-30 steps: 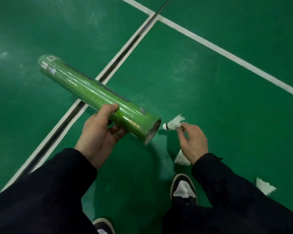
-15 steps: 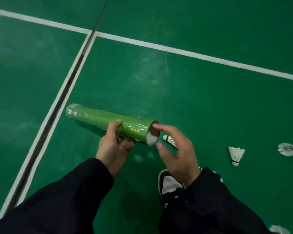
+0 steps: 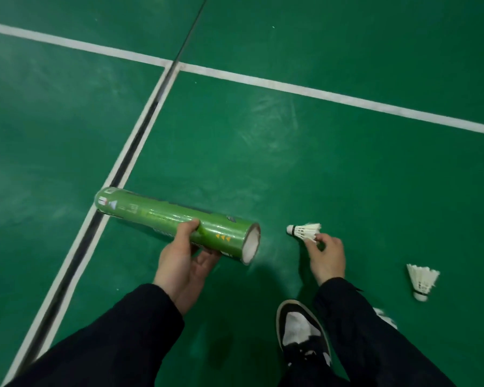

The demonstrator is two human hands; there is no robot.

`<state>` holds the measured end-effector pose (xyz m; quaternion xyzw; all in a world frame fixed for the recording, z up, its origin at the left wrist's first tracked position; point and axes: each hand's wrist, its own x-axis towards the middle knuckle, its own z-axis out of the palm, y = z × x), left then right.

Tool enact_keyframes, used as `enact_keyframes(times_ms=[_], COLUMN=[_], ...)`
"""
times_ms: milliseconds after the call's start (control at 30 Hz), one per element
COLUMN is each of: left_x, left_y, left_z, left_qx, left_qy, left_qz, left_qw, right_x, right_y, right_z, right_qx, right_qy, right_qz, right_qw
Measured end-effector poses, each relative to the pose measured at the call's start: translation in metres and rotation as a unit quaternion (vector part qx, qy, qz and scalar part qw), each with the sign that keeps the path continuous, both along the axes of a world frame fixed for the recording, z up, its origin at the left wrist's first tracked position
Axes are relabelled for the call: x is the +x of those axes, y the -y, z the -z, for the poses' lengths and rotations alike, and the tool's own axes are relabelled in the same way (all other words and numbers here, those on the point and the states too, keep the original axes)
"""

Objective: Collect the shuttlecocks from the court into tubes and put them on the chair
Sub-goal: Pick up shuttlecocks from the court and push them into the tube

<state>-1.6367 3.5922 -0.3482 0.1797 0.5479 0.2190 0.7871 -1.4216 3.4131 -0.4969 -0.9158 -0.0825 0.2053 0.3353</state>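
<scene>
Tube (image 3: 176,220) in left hand (image 3: 182,265) grip, shuttlecock (image 3: 305,232) pinched by right hand (image 3: 326,256), tube interior unseen

Tube (image 3: 162,219) in left grip: glossy green film wrap. Shuttlecock (image 3: 305,231) in right grip: white feathers. Floor (image 3: 291,169): matt, scuffed.

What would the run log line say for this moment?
left hand: holds tube | right hand: pinches shuttlecock, aimed at tube | another shuttlecock: on floor
</scene>
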Motion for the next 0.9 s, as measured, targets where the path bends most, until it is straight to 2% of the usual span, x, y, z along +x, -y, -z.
enact_keyframes(times_ms=[67, 133, 200, 233, 300, 367, 467, 533, 567, 633, 667, 733, 767, 833, 900], left_x=[0.002, 0.007, 0.011, 0.014, 0.021, 0.031, 0.049, 0.06, 0.065, 0.074, 0.079, 0.085, 0.086, 0.084, 0.082], left_y=[-0.001, 0.0, 0.003, 0.004, 0.012, 0.028, 0.063, 0.09, 0.102, 0.122, 0.127, 0.129, 0.127, 0.121, 0.118], left_z=[0.0, 0.0, 0.002, 0.003, 0.004, 0.005, 0.006, 0.007, 0.008, 0.007, 0.007, 0.009, 0.011, 0.013, 0.015], left_qx=[0.003, 0.009, 0.013, 0.016, 0.019, 0.022, 0.03, 0.029, 0.025, 0.019, 0.016, 0.008, 0.013, 0.035, 0.04], left_qy=[-0.009, -0.019, -0.033, -0.038, -0.042, -0.037, -0.028, -0.012, -0.002, 0.005, 0.006, -0.001, -0.008, -0.022, -0.022], left_qz=[-0.003, -0.016, -0.027, -0.028, -0.015, 0.021, 0.108, 0.169, 0.196, 0.226, 0.225, 0.209, 0.208, 0.215, 0.219], left_qw=[1.0, 1.0, 0.999, 0.999, 0.999, 0.999, 0.993, 0.985, 0.98, 0.974, 0.974, 0.978, 0.978, 0.976, 0.975], right_x=[-0.01, -0.025, -0.042, -0.052, -0.068, -0.077, -0.081, -0.078, -0.075, -0.073, -0.072, -0.068, -0.062, -0.05, -0.045], right_y=[-0.01, -0.017, -0.016, -0.013, -0.004, 0.008, 0.034, 0.054, 0.065, 0.087, 0.099, 0.122, 0.135, 0.161, 0.181], right_z=[-0.028, -0.066, -0.107, -0.124, -0.143, -0.152, -0.156, -0.157, -0.159, -0.161, -0.161, -0.156, -0.146, -0.11, -0.072], right_qx=[0.055, 0.17, 0.265, 0.275, 0.216, 0.135, 0.068, 0.026, 0.032, 0.138, 0.215, 0.325, 0.319, 0.187, 0.065], right_qy=[0.017, 0.043, 0.067, 0.087, 0.147, 0.159, 0.024, -0.133, -0.22, -0.319, -0.308, -0.202, -0.135, -0.056, -0.115], right_qz=[0.002, 0.01, -0.064, -0.122, -0.248, -0.304, -0.307, -0.289, -0.272, -0.213, -0.159, 0.034, 0.163, 0.354, 0.4], right_qw=[0.998, 0.984, 0.96, 0.95, 0.933, 0.929, 0.949, 0.948, 0.936, 0.913, 0.913, 0.923, 0.924, 0.915, 0.907])
